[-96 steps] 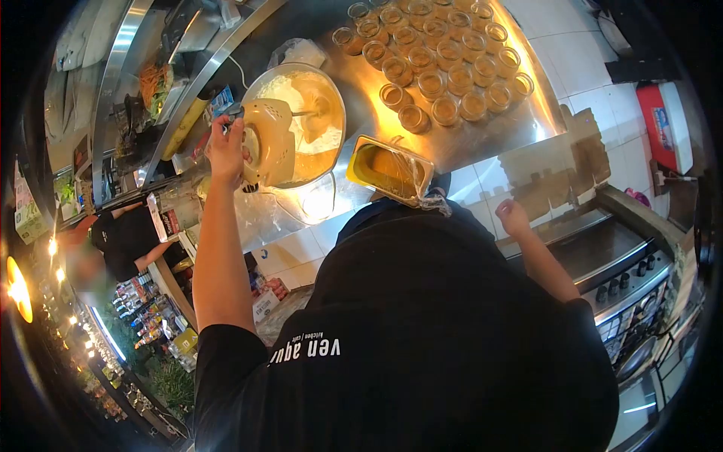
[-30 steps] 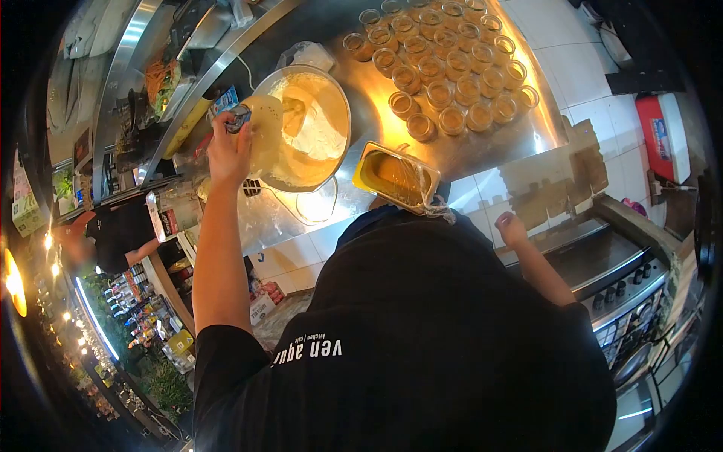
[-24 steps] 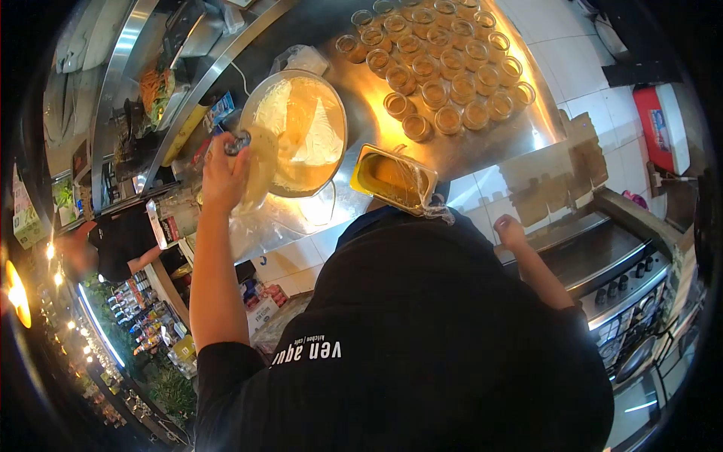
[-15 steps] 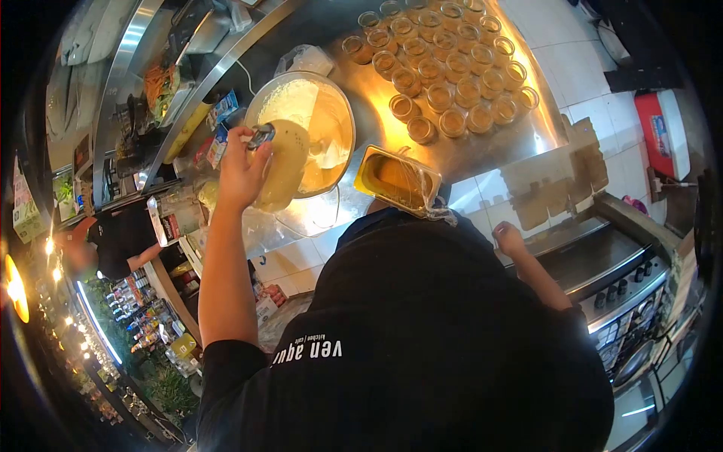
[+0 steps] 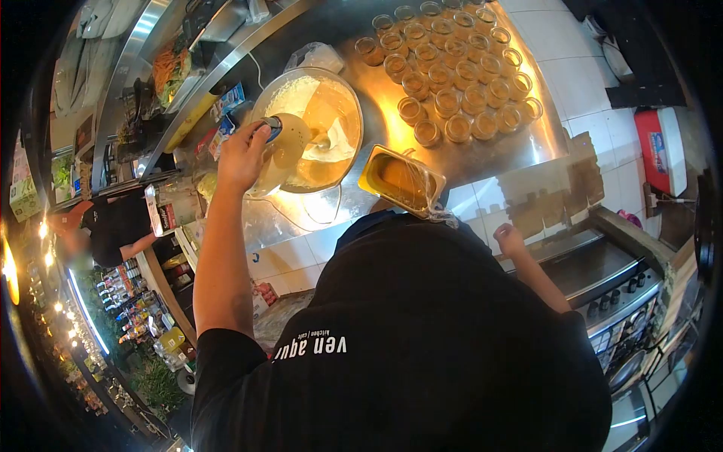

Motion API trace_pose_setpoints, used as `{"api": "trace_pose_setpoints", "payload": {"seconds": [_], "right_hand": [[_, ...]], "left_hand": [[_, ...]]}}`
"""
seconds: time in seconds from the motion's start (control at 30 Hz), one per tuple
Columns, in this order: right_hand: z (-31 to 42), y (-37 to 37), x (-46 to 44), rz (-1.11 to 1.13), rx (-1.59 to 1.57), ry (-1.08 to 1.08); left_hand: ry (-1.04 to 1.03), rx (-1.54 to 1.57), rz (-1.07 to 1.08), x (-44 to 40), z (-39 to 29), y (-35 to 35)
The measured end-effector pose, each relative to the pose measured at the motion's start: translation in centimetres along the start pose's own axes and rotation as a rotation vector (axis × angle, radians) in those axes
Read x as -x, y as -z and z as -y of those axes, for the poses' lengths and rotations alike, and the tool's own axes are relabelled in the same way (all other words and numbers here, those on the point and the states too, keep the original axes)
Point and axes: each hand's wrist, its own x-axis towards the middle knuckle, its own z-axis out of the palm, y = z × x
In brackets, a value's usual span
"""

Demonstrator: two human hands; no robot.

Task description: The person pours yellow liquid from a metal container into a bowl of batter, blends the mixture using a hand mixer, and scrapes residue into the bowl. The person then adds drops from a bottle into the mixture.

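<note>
My left hand (image 5: 245, 154) is wrapped round the handle of a pale electric hand mixer (image 5: 285, 154), held over the left side of a large round metal bowl (image 5: 360, 124). Pale, creamy batter (image 5: 331, 113) fills the bowl, lighter in some patches than others. A cord loops over the steel below the bowl. By my right side, my right hand (image 5: 510, 239) hangs with its fingers curled and nothing visible in them. A rectangular metal container (image 5: 403, 181) with a brown-orange content and plastic wrap sits at the counter's front edge, nearest my body.
Several glass jars (image 5: 459, 75) with brown bottoms stand in rows on the steel counter (image 5: 376, 90). A stove (image 5: 595, 264) is at the right, a red-and-white cooler (image 5: 661, 151) farther back. Another person (image 5: 117, 230) in dark clothing is at the left, near shelves of bottles (image 5: 139, 301).
My left hand and the mixer have shifted slightly within the bowl's left side. The whole view has turned a little. My right hand stays curled by my side.
</note>
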Motion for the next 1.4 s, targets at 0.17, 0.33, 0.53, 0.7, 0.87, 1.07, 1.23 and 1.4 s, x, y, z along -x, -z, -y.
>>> {"api": "trace_pose_setpoints", "payload": {"seconds": [0.17,0.33,0.53,0.7,0.87,1.07,1.23,1.4], "right_hand": [[-0.1,0.0,0.1,0.038,-0.006,-0.032],[0.0,0.1,0.0,0.033,-0.037,-0.057],[0.0,-0.4,0.1,0.025,-0.034,-0.047],[-0.3,-0.7,0.0,0.054,0.013,-0.018],[0.2,-1.0,0.5,-0.018,0.006,-0.019],[2.9,-1.5,2.4,-0.082,0.030,-0.037],[6.4,-2.7,3.9,-0.075,0.055,-0.079],[8.8,-4.4,4.9,-0.089,0.100,-0.048]], "left_hand": [[-0.103,-0.114,-0.084,-0.6,2.4,0.0],[-0.048,-0.134,-0.066,-0.5,2.1,0.6],[-0.030,-0.110,-0.036,-0.3,1.9,1.2],[-0.055,-0.184,-0.060,-0.7,3.7,1.2],[-0.086,-0.151,-0.054,-0.2,4.4,1.6],[-0.120,-0.063,-0.028,0.8,5.5,3.6],[-0.232,0.363,0.002,0.4,12.2,4.2],[-0.236,0.738,-0.114,1.1,19.8,3.9]]}}
